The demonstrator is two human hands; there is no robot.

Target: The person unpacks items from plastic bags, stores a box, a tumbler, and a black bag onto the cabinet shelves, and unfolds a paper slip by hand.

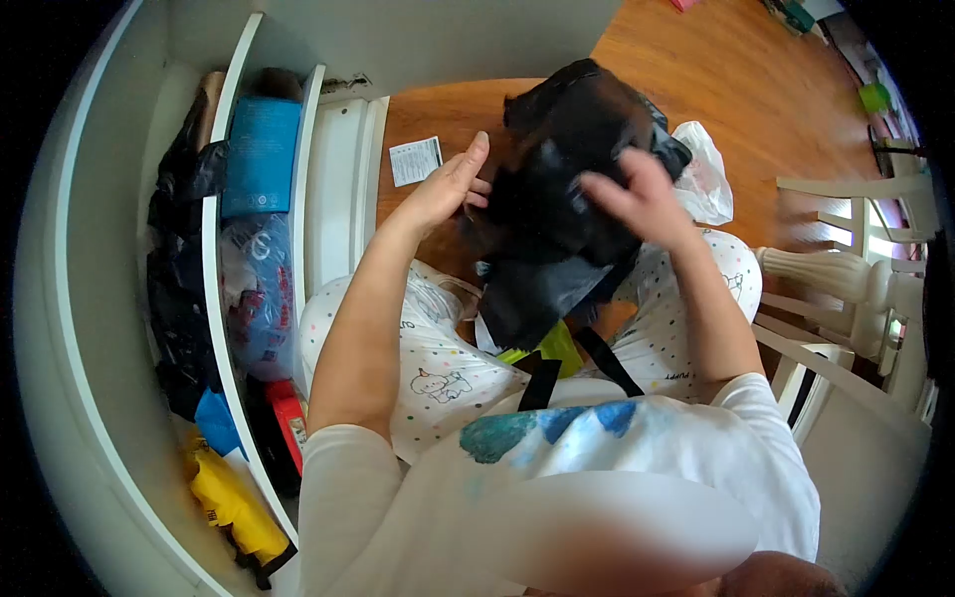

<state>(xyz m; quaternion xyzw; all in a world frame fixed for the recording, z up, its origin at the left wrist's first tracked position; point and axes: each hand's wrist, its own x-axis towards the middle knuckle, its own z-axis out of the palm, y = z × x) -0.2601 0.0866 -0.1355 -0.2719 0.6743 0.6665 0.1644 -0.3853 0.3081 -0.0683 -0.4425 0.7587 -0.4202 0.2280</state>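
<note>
1. The left hand (453,187) is hanging open in the upper middle of the frame, one digit stretching upward and the others bending loosely. It is gripping nothing visible; whether its fingertips are touching the bag beside them, I cannot tell.
2. The right hand (647,199) is blurring above the right part of the bag, thumb and fingers spreading apart. It is showing no grip, and whether it is pressing on the plastic, I cannot tell.
3. The black plastic bag (552,199) is lying crumpled at upper centre, its lower end reaching down between the legs in dotted trousers (438,338).
4. Beneath that end, a yellow-green item (562,350) is peeking out near the centre of the frame.
5. A printed paper slip (415,161) is lying on the wooden floor (453,104), just left of the left hand.
6. A white plastic bag (704,179) is resting at upper right, just beside the black one.
7. Along the left side, a white storage unit (109,249) is holding a blue box (261,154), a clear bag (261,298) below it and a yellow item (237,497) at lower left.
</note>
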